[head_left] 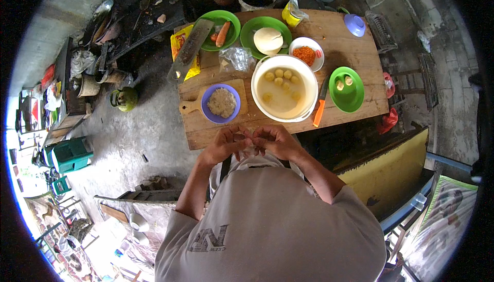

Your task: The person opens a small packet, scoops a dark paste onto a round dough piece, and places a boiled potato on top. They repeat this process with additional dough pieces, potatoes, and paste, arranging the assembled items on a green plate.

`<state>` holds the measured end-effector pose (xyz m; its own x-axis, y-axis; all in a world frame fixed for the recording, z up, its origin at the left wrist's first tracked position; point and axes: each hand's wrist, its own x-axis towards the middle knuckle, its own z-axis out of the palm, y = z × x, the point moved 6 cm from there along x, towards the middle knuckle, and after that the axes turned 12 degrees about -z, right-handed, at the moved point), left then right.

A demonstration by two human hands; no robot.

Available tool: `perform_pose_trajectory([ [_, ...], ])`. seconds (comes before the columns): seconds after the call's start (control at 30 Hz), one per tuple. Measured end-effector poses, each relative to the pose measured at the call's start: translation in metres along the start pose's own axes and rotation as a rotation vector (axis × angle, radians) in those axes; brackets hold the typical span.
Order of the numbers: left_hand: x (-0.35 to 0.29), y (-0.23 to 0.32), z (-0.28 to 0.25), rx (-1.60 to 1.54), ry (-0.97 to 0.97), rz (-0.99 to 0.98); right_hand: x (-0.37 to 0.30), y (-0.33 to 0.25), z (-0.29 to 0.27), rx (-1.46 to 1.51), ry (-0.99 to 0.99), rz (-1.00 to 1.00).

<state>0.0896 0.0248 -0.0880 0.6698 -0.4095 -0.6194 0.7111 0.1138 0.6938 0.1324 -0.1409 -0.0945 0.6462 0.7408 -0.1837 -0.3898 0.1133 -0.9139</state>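
At the table's front edge, my left hand (225, 143) and my right hand (277, 141) meet, fingers bent and tips pinched together. Whatever lies between the fingertips is too small to make out. Just beyond them stands a white pot (313, 104) of cloudy liquid with several pale yellow balls in it. To its left, a purple bowl (204, 111) of pale, crumbly mash rests on a wooden cutting board (189, 107). A knife (320, 108) with an orange handle lies right of the pot, beside a green plate (351, 99) with two small pale pieces.
Farther back on the wooden table (216, 133) are a green plate (234, 19) with a carrot (223, 34), another green plate (248, 38) with a round pale item, a white bowl (320, 62) of orange bits, and a large dark blade (193, 48). A green gas cylinder (124, 99) stands left.
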Motion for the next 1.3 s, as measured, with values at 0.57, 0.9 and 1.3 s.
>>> perform_pose_trajectory([
  [0.57, -0.022, 0.007, 0.009, 0.585, 0.129, 0.031, -0.010, -0.023, 0.009, -0.469, -0.086, -0.094],
  [0.9, -0.018, 0.018, 0.015, 0.671, 0.135, -0.040, -0.002, -0.019, 0.001, -0.775, -0.356, -0.107],
  [1.3, -0.017, -0.011, 0.002, 0.456, 0.394, 0.139, -0.017, 0.003, -0.016, -0.392, 0.289, -0.124],
])
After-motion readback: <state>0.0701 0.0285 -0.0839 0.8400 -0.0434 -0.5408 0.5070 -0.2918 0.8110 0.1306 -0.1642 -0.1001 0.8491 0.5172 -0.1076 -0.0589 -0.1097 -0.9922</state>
